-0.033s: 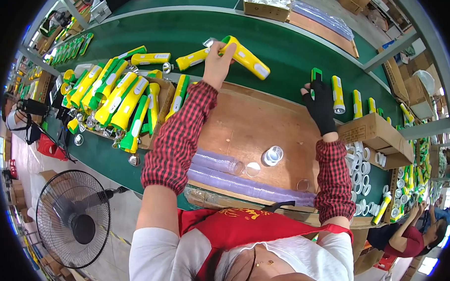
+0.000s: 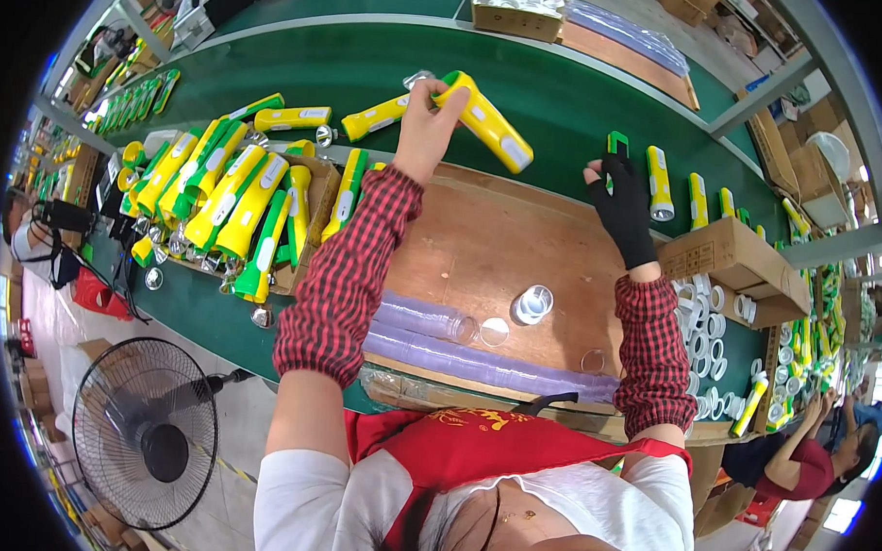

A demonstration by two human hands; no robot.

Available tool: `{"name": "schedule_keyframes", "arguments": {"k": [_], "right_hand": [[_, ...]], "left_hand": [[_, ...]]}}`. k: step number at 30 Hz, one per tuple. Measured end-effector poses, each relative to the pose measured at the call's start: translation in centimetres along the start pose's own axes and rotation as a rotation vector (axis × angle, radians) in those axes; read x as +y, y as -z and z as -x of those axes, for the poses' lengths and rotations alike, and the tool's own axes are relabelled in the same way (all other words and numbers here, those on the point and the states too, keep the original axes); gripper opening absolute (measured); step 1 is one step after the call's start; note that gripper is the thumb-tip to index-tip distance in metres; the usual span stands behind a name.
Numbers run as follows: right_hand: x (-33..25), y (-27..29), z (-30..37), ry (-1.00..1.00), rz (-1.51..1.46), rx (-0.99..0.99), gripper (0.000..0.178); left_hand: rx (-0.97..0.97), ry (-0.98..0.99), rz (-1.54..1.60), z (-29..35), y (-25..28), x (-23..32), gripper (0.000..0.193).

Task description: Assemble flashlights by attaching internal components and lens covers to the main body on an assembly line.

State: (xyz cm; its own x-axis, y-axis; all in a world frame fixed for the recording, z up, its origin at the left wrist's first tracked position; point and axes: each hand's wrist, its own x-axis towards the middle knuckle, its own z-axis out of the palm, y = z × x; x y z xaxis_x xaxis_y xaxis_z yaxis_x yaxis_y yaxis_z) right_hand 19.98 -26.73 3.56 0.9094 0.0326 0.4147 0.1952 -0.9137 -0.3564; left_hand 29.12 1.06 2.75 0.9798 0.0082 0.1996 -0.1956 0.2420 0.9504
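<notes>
Pinched by its head end in my left hand [image 2: 430, 120] is a yellow and green flashlight [image 2: 500, 127], slanting down to the right above the green bench. A silvery reflector [image 2: 418, 79] shows just behind these fingers. My right hand [image 2: 622, 199], in a black fingerless glove, is closed around another flashlight [image 2: 617, 142]; only its green end shows past the fingers. Right of the glove a yellow flashlight [image 2: 660, 176] lies with its lens end nearest me. Between my arms is a brown wooden tray [image 2: 453, 218], with stacked clear lenses [image 2: 477, 353] along its near side.
At left a carton holds a heap of flashlight bodies [image 2: 211, 185] with dangling reflectors. White rings [image 2: 709, 329] lie beside a cardboard box [image 2: 728, 256] at right. A white cup-like stack [image 2: 534, 304] stands on the tray. A black fan [image 2: 154, 440] is at lower left.
The flashlight in my left hand has tipped a little further down at its far end. My right hand stays nearly in place on its flashlight.
</notes>
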Motion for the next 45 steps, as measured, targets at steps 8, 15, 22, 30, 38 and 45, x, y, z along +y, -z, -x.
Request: {"name": "schedule_keyframes", "arguments": {"k": [8,15,22,30,38,45], "right_hand": [[-8.6,3.4,3.5,-0.652,-1.221,-0.559,0.056],[-10.6,5.9,12.8,-0.104,-0.841,-0.241,0.029],[-11.2,6.0,19.7,0.023,-0.773,-0.384,0.034],[-10.2,4.0,19.3,-0.138,-0.793,-0.276,0.039],[-5.5,-2.5,18.1,-0.102,-0.137,-0.174,0.046],[-8.9,4.0,17.9,-0.040,-0.615,-0.238,0.050]], "left_hand": [[-0.472,0.357,0.163,15.4,-4.1,8.1,0.045],[-0.592,0.679,0.255,23.4,-3.1,5.3,0.053],[-0.537,0.840,0.448,27.5,-3.1,3.6,0.058],[-0.430,0.864,0.413,28.5,-2.1,3.7,0.035],[-0.413,0.801,0.373,29.1,-1.7,3.4,0.033],[-0.427,0.817,0.470,29.2,-1.2,3.0,0.034]]}}
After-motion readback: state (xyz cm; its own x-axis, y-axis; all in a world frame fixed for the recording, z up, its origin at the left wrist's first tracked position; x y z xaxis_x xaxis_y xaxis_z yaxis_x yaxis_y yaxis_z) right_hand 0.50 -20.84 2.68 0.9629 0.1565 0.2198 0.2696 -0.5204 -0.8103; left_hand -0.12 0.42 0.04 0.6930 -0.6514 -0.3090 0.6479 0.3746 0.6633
